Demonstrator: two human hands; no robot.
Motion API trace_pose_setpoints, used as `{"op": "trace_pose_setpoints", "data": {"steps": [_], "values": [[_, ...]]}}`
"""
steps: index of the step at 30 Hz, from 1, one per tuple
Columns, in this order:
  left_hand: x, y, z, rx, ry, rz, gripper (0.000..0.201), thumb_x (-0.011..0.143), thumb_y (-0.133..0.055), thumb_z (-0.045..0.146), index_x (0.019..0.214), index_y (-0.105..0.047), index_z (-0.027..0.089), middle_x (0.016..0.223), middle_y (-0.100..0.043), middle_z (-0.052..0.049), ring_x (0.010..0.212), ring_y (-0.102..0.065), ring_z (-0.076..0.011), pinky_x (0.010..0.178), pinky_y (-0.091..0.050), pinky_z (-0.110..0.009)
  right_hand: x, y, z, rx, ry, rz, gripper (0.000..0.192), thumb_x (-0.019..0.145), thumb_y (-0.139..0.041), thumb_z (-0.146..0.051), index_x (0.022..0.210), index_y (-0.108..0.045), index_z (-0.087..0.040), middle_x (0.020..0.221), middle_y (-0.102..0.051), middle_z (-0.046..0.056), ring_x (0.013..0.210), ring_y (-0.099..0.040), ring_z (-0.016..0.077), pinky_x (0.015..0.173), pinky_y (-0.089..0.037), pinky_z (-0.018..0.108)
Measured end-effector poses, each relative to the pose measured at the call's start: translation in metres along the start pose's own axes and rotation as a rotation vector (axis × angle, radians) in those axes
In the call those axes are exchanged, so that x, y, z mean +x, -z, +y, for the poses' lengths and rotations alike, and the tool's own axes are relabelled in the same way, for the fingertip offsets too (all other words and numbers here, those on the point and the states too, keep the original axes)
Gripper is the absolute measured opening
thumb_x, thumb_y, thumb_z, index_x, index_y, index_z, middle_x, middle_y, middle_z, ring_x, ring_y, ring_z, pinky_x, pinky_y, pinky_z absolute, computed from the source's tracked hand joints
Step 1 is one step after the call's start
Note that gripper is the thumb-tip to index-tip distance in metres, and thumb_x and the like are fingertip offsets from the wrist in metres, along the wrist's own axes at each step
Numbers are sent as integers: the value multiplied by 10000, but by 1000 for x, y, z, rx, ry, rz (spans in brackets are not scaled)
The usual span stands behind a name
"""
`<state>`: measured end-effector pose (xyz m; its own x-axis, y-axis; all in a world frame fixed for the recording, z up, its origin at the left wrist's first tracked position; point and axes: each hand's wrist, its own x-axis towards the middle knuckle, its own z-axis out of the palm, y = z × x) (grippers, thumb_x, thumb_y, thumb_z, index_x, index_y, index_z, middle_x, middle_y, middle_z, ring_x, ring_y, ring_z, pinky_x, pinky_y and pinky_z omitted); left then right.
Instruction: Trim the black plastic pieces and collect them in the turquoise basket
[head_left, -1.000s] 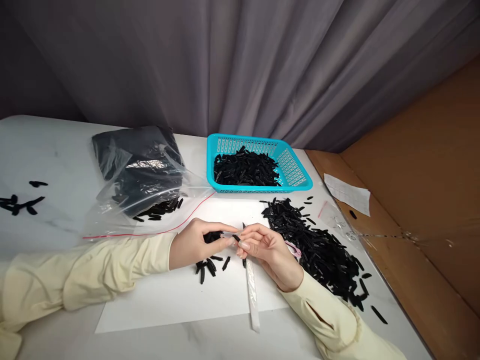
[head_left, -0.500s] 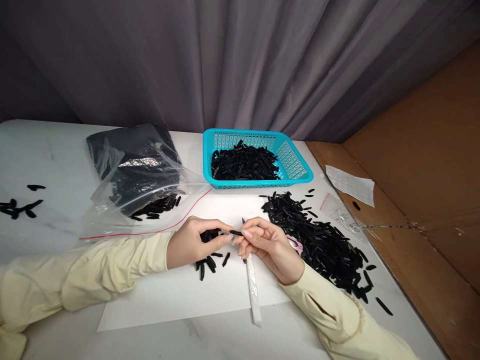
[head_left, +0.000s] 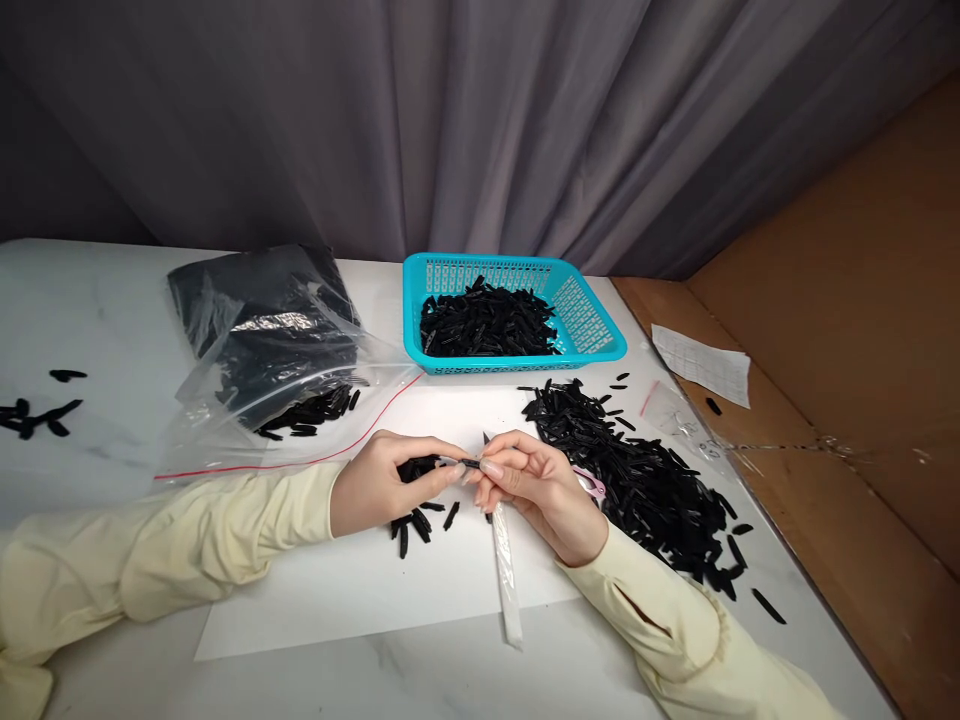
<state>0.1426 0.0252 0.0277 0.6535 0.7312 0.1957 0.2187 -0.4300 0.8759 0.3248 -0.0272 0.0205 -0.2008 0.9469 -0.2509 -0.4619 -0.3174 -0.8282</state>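
My left hand (head_left: 386, 480) and my right hand (head_left: 536, 490) meet above a white sheet of paper (head_left: 300, 610). Both hold a slim black strip (head_left: 471, 463) between thumb and fingers, one end each. Under my right hand runs a long narrow tool with a white wrapped handle (head_left: 506, 590) and a dark pointed tip; whether the curled fingers touch it, I cannot tell. A small pile of black strips (head_left: 420, 525) lies below my left hand, which partly hides it. Just right of my right hand is a pink clip-like item (head_left: 590, 482), beside a big heap of black strips (head_left: 637, 480).
A blue plastic basket (head_left: 517, 362) with many black strips stands at the back. To its left, a clear zip bag (head_left: 262, 400) with black contents lies open. Several strips (head_left: 45, 418) sit far left. At right are a cardboard wall (head_left: 847, 270) and a paper slip (head_left: 701, 365).
Both hands stay almost in place. The black strip between the fingers has turned slightly and now shows a shinier side. The view has shifted a little.
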Motion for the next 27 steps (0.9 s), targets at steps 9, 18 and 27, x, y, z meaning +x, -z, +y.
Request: {"op": "trace_pose_setpoints", "data": {"steps": [9, 18, 27], "values": [[-1, 0, 0, -15, -23, 11, 157, 804, -556, 175, 878, -682, 118, 775, -720, -30, 657, -644, -119, 647, -507, -166, -1, -1, -1, -1, -10, 3, 213, 646, -748, -181, 792, -596, -147, 695, -686, 16, 573, -646, 134, 538, -523, 245], [-1, 1, 0, -26, -51, 14, 165, 810, -553, 156, 910, -679, 118, 804, -724, -38, 697, -658, -123, 704, -515, -171, -2, -4, -3, -28, -19, -9, 176, 698, -717, -226, 786, -589, -145, 654, -681, 22, 592, -652, 139, 576, -524, 255], [-1, 0, 2, -8, -87, 44, 144, 792, -572, 138, 878, -683, 106, 764, -727, -32, 644, -660, -113, 666, -521, -155, -1, -2, -1, -12, -10, -8, 168, 698, -720, -224, 779, -596, -143, 666, -690, 24, 582, -653, 127, 571, -527, 238]]}}
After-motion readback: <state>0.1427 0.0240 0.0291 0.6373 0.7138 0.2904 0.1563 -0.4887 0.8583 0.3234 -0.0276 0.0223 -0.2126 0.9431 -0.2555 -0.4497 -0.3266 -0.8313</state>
